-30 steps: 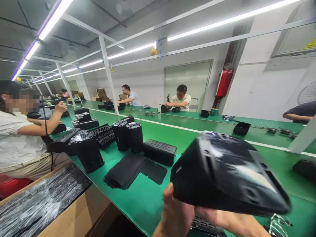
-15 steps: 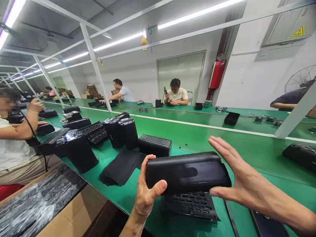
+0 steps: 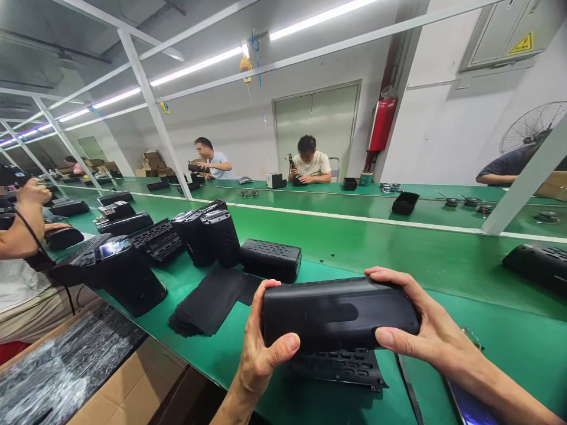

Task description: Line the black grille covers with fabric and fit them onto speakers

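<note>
A long black matte plastic housing [image 3: 339, 316] with rounded ends is held level in both hands, just above the green counter [image 3: 354, 251], near its front edge. Its top face has a darker, slightly glossy patch with a rounded end, running in from the left. Left hand [image 3: 266, 339] grips the left end, thumb across the front, fingers behind. Right hand [image 3: 425, 336] clasps the right end, thumb on the front, fingers curled over the top. Both are closed firmly on it. Directly below lies a black perforated grille panel [image 3: 341, 369], partly hidden by the housing and not clearly touching it. Further along the counter stand two upright black cylindrical units [image 3: 212, 239], with a black slotted box [image 3: 270, 260] beside them and a stack of flat black sheets [image 3: 206, 304] nearby. A dark slab [image 3: 469, 401] at the bottom edge is cut off and partly behind the right forearm, so hard to identify. The housing's underside and ends are hidden by the hands, and no fastenings or markings can be made out. A co-worker's hands [image 3: 31, 200] are at the far left, raised and cut off by the frame.
</note>
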### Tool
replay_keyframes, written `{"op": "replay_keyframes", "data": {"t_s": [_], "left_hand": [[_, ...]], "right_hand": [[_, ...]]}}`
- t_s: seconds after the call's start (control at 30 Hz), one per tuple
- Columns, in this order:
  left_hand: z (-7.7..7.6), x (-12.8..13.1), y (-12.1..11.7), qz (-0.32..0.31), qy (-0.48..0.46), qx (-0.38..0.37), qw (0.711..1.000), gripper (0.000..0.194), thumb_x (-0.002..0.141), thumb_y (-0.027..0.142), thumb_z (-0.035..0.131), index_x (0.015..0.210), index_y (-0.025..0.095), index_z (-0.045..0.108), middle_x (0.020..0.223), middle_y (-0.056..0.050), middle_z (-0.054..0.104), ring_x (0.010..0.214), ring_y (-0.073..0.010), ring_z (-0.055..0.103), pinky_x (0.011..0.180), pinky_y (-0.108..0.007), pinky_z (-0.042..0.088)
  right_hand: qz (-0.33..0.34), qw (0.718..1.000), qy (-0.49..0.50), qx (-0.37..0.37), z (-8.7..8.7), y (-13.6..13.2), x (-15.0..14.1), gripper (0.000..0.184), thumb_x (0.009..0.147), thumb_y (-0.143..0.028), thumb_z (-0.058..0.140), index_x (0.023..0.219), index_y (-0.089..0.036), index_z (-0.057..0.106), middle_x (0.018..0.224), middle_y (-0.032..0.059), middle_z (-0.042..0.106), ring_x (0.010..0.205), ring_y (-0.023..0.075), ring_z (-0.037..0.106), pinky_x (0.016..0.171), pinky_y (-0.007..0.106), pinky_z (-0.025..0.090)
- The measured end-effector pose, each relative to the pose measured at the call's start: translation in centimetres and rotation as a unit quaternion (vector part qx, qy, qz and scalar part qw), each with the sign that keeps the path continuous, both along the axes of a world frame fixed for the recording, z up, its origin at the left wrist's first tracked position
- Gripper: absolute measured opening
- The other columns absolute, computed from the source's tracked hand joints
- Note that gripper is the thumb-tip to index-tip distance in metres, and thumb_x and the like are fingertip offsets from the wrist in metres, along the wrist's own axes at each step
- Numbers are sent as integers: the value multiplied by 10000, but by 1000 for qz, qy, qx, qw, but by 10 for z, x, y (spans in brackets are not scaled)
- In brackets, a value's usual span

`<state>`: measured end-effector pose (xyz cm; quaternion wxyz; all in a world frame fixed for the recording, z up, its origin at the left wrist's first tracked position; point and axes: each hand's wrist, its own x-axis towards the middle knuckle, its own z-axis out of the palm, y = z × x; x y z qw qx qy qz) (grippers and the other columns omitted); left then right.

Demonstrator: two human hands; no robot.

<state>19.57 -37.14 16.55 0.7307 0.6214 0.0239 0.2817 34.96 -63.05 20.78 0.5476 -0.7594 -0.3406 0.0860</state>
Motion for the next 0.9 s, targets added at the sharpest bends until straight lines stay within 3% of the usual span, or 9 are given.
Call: {"op": "replay_keyframes", "data": {"t_s": [0.1, 0.2, 0.27, 0.33, 0.4, 0.47, 0.6, 0.73, 0.9], "left_hand": [[-3, 3, 6, -5, 39, -8, 999, 926, 755, 592, 856, 1538, 316, 445, 1388, -74, 642, 1279, -365, 606, 1092, -450, 473], [-4, 3, 15, -52, 76, 12, 996, 1107, 718, 740, 837, 1623, 295, 379, 1481, -108, 606, 1393, -411, 537, 1191, -496, 384], [-5, 2, 20, -44, 77, 51, 995, 1074, 710, 722, 846, 1596, 279, 431, 1444, -107, 619, 1357, -406, 554, 1157, -471, 409], [-6, 0, 22, -12, 66, 72, 995, 912, 758, 666, 820, 1521, 273, 512, 1348, -87, 650, 1242, -364, 605, 1073, -423, 456], [-8, 0, 22, 4, 54, 56, 997, 830, 777, 649, 790, 1472, 269, 543, 1246, -67, 675, 1132, -328, 632, 1001, -396, 480], [-11, 0, 19, 6, 53, 29, 998, 835, 764, 642, 797, 1466, 265, 546, 1212, -61, 684, 1105, -325, 640, 994, -399, 483], [-20, -1, 14, -17, 73, -14, 997, 930, 799, 666, 798, 1585, 301, 463, 1466, -93, 618, 1355, -391, 573, 1192, -486, 391], [-28, -5, 11, -61, 62, -21, 996, 1157, 720, 657, 886, 1679, 344, 319, 1617, -104, 536, 1519, -436, 448, 1279, -553, 321], [-31, -2, 16, -69, 70, -28, 995, 990, 798, 560, 835, 1644, 288, 400, 1535, -114, 628, 1485, -444, 497, 1282, -587, 327]], "right_hand": [[-4, 998, 53, -31, 8, 5, 1, 814, 779, -668, 832, 1458, -371, 494, 1322, 59, 656, 1132, 329, 674, 856, 376, 613], [-8, 989, 140, -43, 14, 9, 6, 889, 787, -746, 769, 1516, -348, 452, 1271, 70, 703, 1116, 345, 699, 921, 425, 608], [3, 983, 178, -50, 13, 8, 11, 974, 787, -787, 736, 1583, -331, 410, 1397, 101, 675, 1247, 378, 666, 1056, 478, 562], [27, 984, 165, -63, 6, 4, 14, 1074, 749, -799, 762, 1633, -333, 369, 1535, 111, 591, 1360, 394, 603, 1154, 506, 497], [42, 987, 137, -66, -1, -1, 12, 1092, 727, -782, 793, 1637, -355, 365, 1586, 97, 543, 1378, 392, 590, 1146, 490, 512], [34, 988, 138, -58, -6, -3, 7, 998, 762, -759, 778, 1603, -371, 406, 1530, 81, 590, 1327, 371, 628, 1080, 445, 566], [-2, 987, 150, -59, -5, -2, -2, 904, 791, -771, 740, 1552, -357, 481, 1477, 84, 639, 1317, 375, 638, 1068, 449, 581], [-16, 981, 178, -77, -10, -8, 2, 871, 882, -808, 589, 1608, -360, 409, 1546, 104, 600, 1400, 380, 599, 1164, 531, 504], [71, 975, 183, -107, -17, -18, 6, 1093, 704, -830, 764, 1606, -338, 393, 1331, 106, 728, 1186, 391, 713, 1028, 539, 589]]}}
